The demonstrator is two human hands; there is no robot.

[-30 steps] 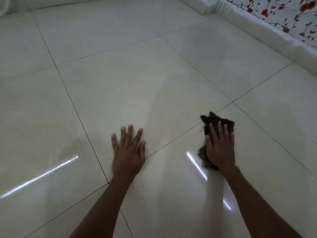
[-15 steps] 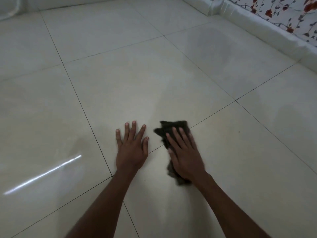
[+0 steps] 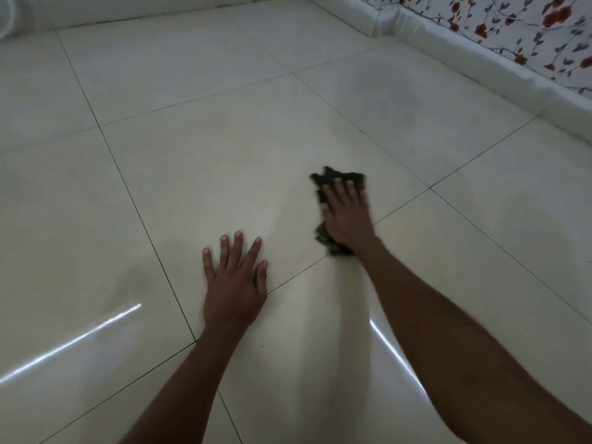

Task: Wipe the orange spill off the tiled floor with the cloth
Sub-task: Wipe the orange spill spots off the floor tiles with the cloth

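Note:
A dark crumpled cloth [image 3: 333,181] lies on the pale glossy tiled floor [image 3: 224,155], just beyond a grout line. My right hand [image 3: 347,216] presses flat on top of it, fingers spread forward, and covers most of it. My left hand [image 3: 235,280] rests flat on the floor to the left of the cloth, fingers apart, holding nothing. No orange spill shows on the tiles; a faint dull patch [image 3: 137,280] lies to the left of my left hand.
A white skirting ledge [image 3: 480,56] runs along the right below a wall with red flower and leaf pattern [image 3: 528,24]. Another white wall base [image 3: 160,11] borders the far side. Bright light streaks reflect on the near tiles.
My right hand has slid the cloth away from me and to the right, off from beside my left hand. One second ago it was further right. The left hand has stayed planted.

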